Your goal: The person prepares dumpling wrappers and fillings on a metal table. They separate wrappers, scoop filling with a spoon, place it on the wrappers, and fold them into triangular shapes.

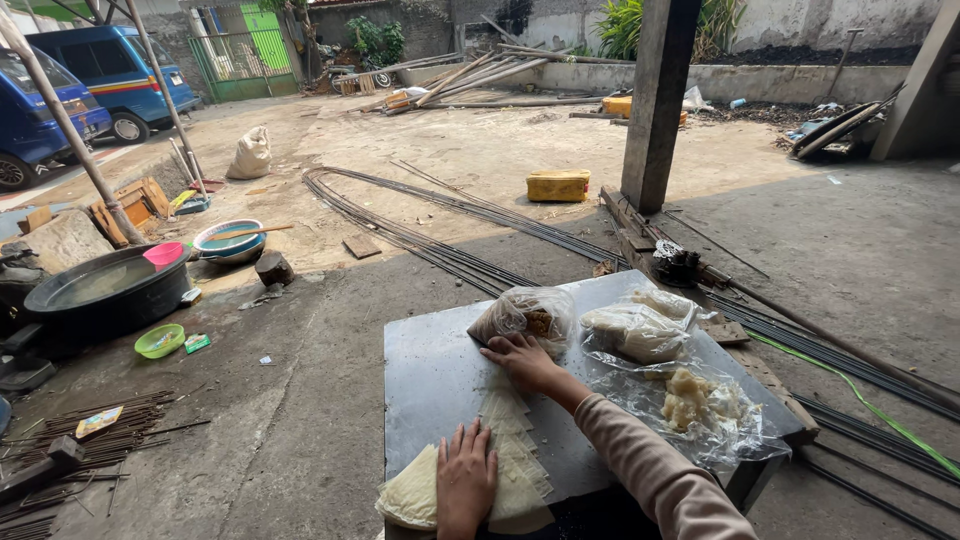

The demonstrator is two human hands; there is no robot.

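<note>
A grey slab table (pixel 430 370) stands in front of me. My left hand (pixel 466 478) lies flat, fingers together, on a stack of thin pale dough sheets (pixel 410 490) at the near edge. A row of overlapping pale sheets (pixel 512 425) runs up the slab from the stack. My right hand (pixel 522 358) rests palm down at the far end of that row, beside a clear plastic bag with brown filling (pixel 525 312). Two more clear bags hold pale lumps: one at the far right (pixel 635 328), one open and spread at the right edge (pixel 690 400).
Long steel rods (pixel 450 240) lie across the concrete floor behind the slab. A wooden post (pixel 655 100) stands at the back right, a yellow can (pixel 558 185) near it. At the left are a black basin of water (pixel 105 290), a green bowl (pixel 160 341) and bundled rods (pixel 90 440).
</note>
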